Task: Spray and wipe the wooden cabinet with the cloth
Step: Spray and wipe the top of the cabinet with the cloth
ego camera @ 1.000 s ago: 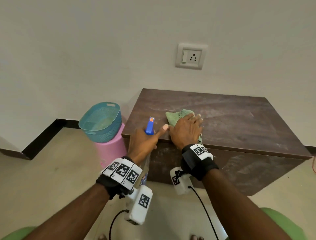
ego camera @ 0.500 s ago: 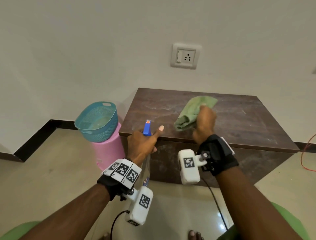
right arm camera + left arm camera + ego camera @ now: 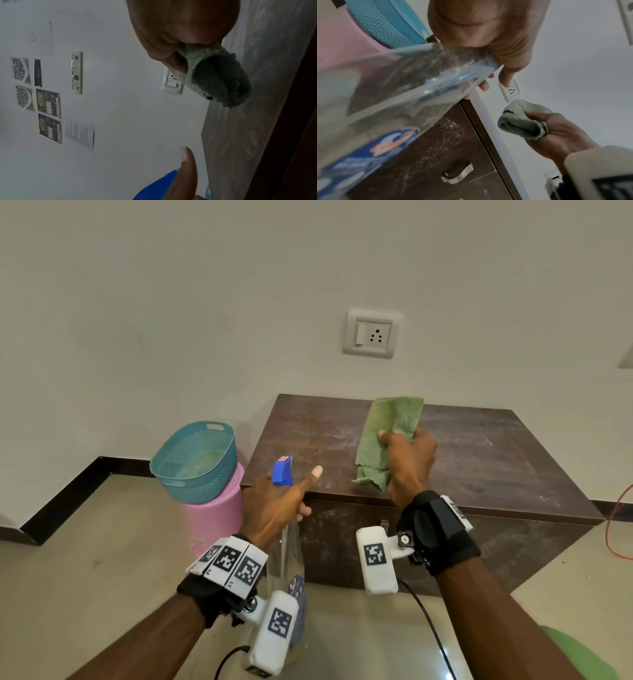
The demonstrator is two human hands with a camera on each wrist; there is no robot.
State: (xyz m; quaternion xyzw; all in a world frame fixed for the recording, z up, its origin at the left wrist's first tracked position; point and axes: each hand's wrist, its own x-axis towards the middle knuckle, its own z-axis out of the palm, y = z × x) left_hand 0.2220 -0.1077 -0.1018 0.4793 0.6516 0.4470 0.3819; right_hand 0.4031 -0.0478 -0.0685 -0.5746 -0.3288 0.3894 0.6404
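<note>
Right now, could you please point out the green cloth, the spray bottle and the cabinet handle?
green cloth (image 3: pixel 387 433), head view, upper fold.
spray bottle (image 3: pixel 283 471), head view, blue nozzle head.
cabinet handle (image 3: pixel 458 174), left wrist view, metal bar.

The cabinet (image 3: pixel 479 460) top lies bare to the right of and behind the right hand (image 3: pixel 409 460), which holds the green cloth (image 3: pixel 387 436) lifted over the middle — room there for a pass. At the near left corner the left hand (image 3: pixel 274 508) and its spray bottle (image 3: pixel 284 542) stand in the way. Just left of the cabinet a pink bin (image 3: pixel 215 518) with a teal basket (image 3: pixel 195 463) on top blocks that side. The wall (image 3: pixel 239 302) closes the back edge, a socket plate (image 3: pixel 371 333) above it.
</note>
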